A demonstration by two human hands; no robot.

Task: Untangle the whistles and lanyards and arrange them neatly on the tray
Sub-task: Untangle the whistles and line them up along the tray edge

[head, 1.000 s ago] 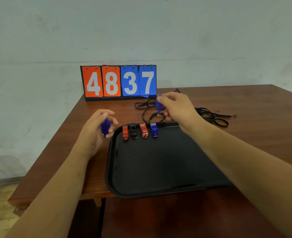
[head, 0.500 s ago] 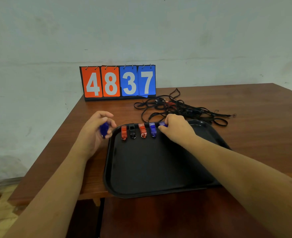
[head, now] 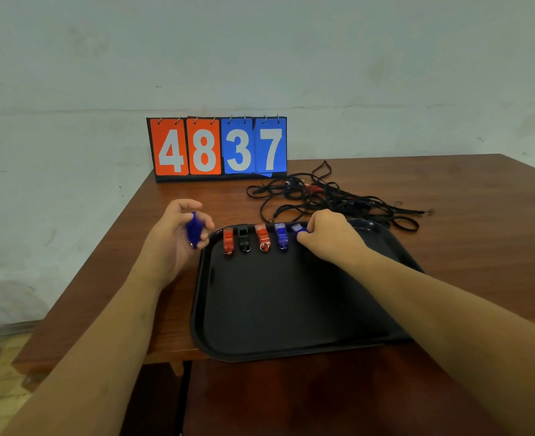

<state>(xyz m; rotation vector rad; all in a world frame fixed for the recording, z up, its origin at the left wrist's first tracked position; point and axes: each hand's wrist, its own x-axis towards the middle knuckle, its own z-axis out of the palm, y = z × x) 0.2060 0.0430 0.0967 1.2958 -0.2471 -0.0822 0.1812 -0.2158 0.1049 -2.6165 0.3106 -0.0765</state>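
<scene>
Right hand [head: 332, 239], fingers curled, pinches what looks like a pale blue whistle [head: 298, 229] on the tray [head: 260, 309]; left hand [head: 175, 240] grips a dark blue whistle [head: 193, 230] just beside it.

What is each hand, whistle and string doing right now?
Left hand: grips a blue whistle, beside the tray.
Right hand: pinches another whistle at the row's end.
Four whistles: lying in a row on the tray.
Strings: tangled on the table.
Scoreboard: shows 4837.
</scene>
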